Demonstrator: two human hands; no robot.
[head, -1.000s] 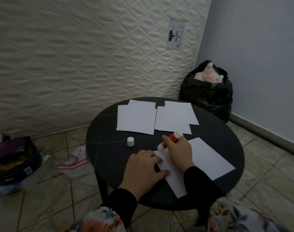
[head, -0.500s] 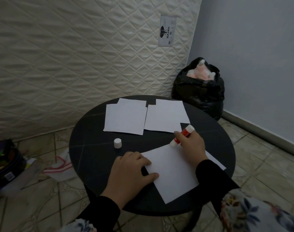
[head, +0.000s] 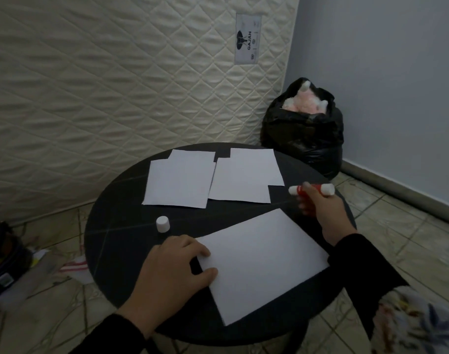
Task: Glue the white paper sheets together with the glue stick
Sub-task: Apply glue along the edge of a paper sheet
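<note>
A white paper sheet [head: 263, 261] lies near me on the round black table [head: 121, 226]. My left hand [head: 174, 274] rests flat on the sheet's left corner, holding it down. My right hand [head: 325, 213] is lifted off the sheet at the table's right edge, gripping the uncapped red and white glue stick [head: 311, 189], which lies roughly level. The white cap [head: 163, 224] stands on the table left of the sheet. Two overlapping pairs of white sheets lie at the far side, a left pair [head: 181, 181] and a right pair [head: 246, 176].
A quilted mattress [head: 116, 80] leans against the wall behind the table. A full black rubbish bag [head: 302, 131] sits in the corner at the right. A pencil case and loose items [head: 6, 264] lie on the tiled floor at the left.
My right hand has moved with the glue stick from the sheet's left corner across its top edge to the right, then lifted off. The left hand kept pressing the sheet.
</note>
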